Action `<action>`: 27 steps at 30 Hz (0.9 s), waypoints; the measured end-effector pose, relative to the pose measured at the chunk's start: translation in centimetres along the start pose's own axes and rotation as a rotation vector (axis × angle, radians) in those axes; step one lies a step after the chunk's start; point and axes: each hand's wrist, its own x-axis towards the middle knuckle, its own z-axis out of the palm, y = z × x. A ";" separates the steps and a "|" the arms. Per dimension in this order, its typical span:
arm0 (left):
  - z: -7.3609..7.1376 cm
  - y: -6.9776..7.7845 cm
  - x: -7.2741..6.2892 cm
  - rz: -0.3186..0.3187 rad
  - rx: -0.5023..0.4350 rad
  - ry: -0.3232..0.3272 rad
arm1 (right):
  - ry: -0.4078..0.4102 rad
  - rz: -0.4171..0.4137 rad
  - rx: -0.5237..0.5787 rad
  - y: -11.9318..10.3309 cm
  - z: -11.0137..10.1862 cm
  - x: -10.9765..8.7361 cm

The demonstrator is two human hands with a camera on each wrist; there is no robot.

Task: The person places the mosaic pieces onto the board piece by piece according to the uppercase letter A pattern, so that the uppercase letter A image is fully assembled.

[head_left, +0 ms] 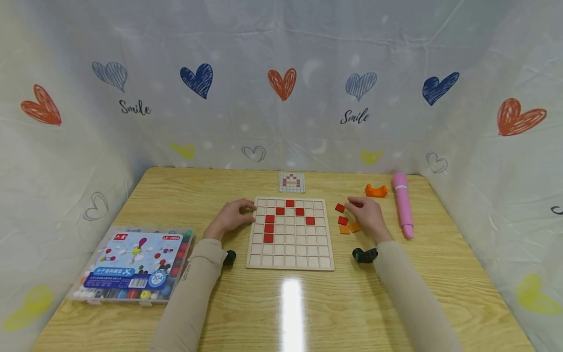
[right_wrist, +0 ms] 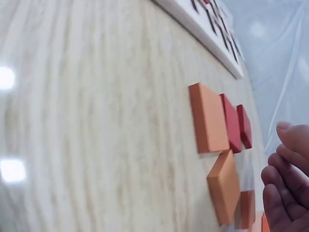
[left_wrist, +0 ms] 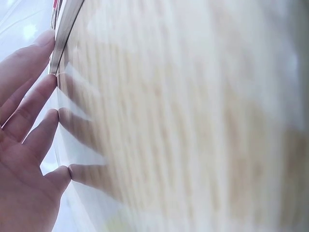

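A square wooden grid board (head_left: 292, 261) lies mid-table with several red tiles (head_left: 269, 228) in its cells. At its left edge is my left hand (head_left: 232, 215), thumb and fingers spread, fingertips at the board's side and on the tabletop; the left wrist view shows the fingers (left_wrist: 36, 108) holding nothing. My right hand (head_left: 366, 212) hovers right of the board with fingers loosely bent. Close to its fingertips lie two loose red tiles (head_left: 340, 208), with orange tiles (head_left: 344, 229) just nearer. In the right wrist view, a gap separates that hand (right_wrist: 292, 179) from the red tiles (right_wrist: 231, 123).
A small pattern card (head_left: 292, 182) lies behind the board. An orange cradle-shaped piece (head_left: 376, 191) and a pink pen-like stick (head_left: 403, 205) are at right. A clear box of molecule-model parts (head_left: 132, 264) sits at left, by my left forearm. A patterned curtain surrounds the table.
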 end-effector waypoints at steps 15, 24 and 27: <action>0.0 -0.2 0.2 0.009 0.014 0.000 | -0.043 -0.017 -0.074 -0.3 1.4 1.3; 0.0 0.1 -0.1 0.014 0.010 -0.006 | -0.062 -0.103 -0.186 -0.9 1.9 1.8; 0.0 0.2 -0.1 0.011 0.004 0.000 | -0.087 -0.121 -0.200 -0.9 1.9 1.8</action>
